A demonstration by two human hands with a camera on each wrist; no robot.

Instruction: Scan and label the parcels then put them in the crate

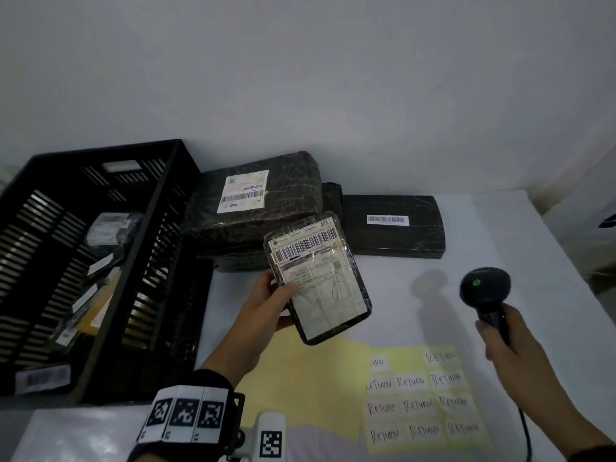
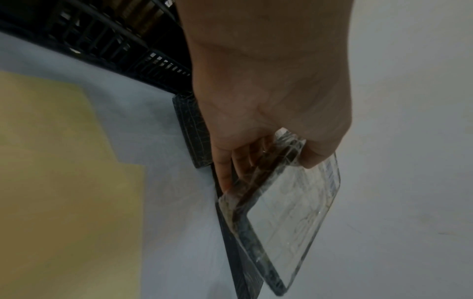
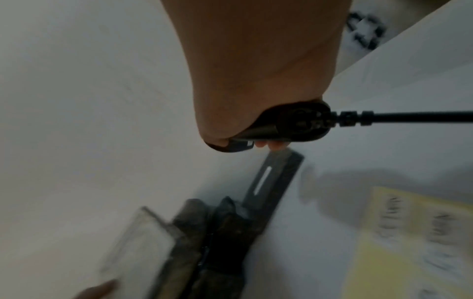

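A: left hand (image 1: 266,303)?
B: gripping a small flat parcel (image 1: 318,278), thumb on the label face, fingers (image 2: 226,168) behind it. Parcel is off the table (image 1: 500,261), tilted, barcode end up, in front of the other parcels

A: right hand (image 1: 510,341)?
B: wrapped round the handle of the black scanner (image 1: 485,290), head up with a green light on top, cable (image 1: 526,431) running off the butt. Scanner is to the right of the held parcel, apart from it

A: rest of the parcels?
B: big wrapped parcel (image 1: 256,201) with a white barcode label sits against the crate's right wall. A flat dark parcel (image 1: 393,226) with a barcode strip lies to its right, further back on the table

A: crate (image 1: 160,235)?
B: black slatted one, left side of the table, several labelled parcels already inside

A: labels?
B: yellow sheet (image 1: 423,398) of handwritten RETURN stickers flat on the table near the right hand, some slots bare
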